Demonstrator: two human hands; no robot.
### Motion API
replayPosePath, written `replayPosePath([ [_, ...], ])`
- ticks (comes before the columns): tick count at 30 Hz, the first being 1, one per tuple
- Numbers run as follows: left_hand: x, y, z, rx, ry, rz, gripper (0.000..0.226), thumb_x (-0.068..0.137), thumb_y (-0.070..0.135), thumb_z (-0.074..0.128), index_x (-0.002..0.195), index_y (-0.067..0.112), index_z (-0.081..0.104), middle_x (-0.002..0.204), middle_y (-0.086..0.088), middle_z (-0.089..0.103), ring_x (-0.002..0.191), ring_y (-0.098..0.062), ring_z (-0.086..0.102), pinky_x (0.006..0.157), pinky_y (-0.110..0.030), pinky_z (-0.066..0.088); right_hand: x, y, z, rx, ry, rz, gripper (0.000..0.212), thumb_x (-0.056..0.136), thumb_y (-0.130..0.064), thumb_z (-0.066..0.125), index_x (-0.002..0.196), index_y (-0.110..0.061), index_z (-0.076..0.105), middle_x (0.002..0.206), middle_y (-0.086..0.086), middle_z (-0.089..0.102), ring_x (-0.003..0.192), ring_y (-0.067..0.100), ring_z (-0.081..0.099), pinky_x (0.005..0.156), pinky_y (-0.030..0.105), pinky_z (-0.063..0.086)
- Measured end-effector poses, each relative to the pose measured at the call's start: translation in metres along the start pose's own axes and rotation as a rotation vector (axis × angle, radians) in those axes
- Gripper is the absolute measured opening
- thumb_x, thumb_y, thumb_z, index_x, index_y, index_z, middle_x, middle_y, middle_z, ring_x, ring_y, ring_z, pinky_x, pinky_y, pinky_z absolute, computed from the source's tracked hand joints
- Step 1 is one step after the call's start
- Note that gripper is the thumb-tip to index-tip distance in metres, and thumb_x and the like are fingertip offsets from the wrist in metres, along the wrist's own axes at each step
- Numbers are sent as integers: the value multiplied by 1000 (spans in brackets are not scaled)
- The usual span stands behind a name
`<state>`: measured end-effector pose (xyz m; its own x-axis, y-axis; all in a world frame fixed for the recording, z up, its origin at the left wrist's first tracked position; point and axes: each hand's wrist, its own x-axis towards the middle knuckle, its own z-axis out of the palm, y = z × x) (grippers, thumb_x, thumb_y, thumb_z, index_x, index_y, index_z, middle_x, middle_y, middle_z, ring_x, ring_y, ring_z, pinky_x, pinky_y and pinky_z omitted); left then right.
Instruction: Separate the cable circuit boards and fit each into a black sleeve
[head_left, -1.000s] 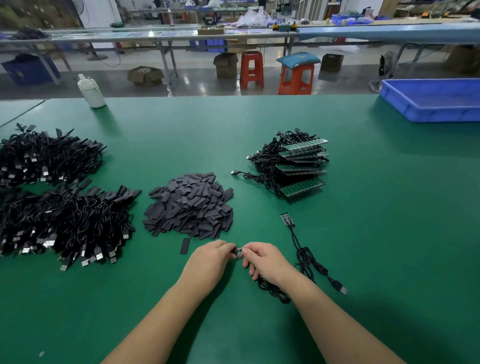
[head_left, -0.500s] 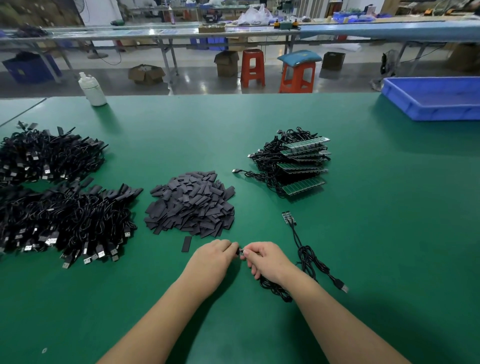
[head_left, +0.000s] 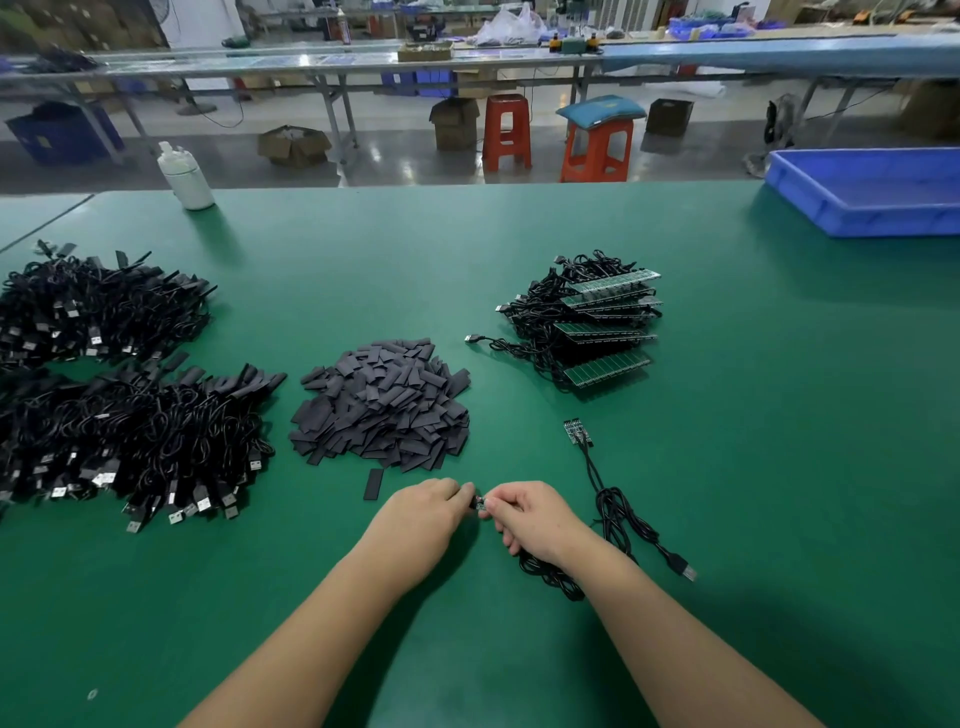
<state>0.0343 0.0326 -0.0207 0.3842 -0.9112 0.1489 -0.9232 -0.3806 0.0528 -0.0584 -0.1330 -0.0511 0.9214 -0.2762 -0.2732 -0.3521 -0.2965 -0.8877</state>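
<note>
Board (head_left: 479, 502) pinched between left hand (head_left: 422, 514) and right hand (head_left: 530, 516), just above tabletop (head_left: 727, 467), near the front edge and below the sleeve pile (head_left: 382, 402). Only a small part visible between the fingertips; long axis judged to run left to right, from one hand to the other, though too little shows to be certain. Both hands curled tight around the piece, knuckles up; whether the left also holds a sleeve cannot be told. Opposed two-hand grip likely serves to steady one end while the other is worked: either snapping a board free or sliding a sleeve along the axis. Cable (head_left: 550, 571) trails from under the right hand toward the person, kept slack and clear of the work. Loose sleeve (head_left: 373, 484) lying just left of the left hand, within easy reach. Second cable (head_left: 618, 514) set beside the right hand, its paired boards (head_left: 578, 432) pointing away, plug (head_left: 683, 567) toward the person, probably queued. Uncut board strips (head_left: 605, 332) stacked farther back on the right; finished cables (head_left: 130, 431) heaped on the left, giving right-to-left flow.
</note>
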Motion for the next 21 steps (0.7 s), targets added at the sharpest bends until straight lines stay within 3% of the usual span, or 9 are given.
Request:
replayPosePath([
  [6, -6, -3, -8, -129, 63, -18, 45, 66, 1, 85, 108, 9, 73, 84, 1, 70, 66, -19, 66, 51, -22, 50, 0, 1, -2, -5, -12, -7, 27, 100, -30, 52, 80, -27, 69, 62, -8, 60, 54, 7, 58, 58, 21, 50],
  [11, -1, 3, -10, -143, 67, 0, 29, 72, 14, 85, 99, 14, 74, 77, 1, 67, 61, -21, 65, 47, -22, 48, -1, 1, 0, -29, -4, -15, 26, 100, -29, 52, 79, -29, 69, 63, -8, 60, 54, 6, 58, 58, 21, 51],
  [21, 0, 3, -7, -182, 46, 24, 25, 78, 10, 79, 102, 14, 73, 83, 0, 69, 68, -22, 66, 52, -25, 52, 0, 4, 0, -23, -16, -24, 28, 99, -29, 53, 76, -32, 70, 62, -10, 64, 54, 5, 59, 59, 20, 50],
])
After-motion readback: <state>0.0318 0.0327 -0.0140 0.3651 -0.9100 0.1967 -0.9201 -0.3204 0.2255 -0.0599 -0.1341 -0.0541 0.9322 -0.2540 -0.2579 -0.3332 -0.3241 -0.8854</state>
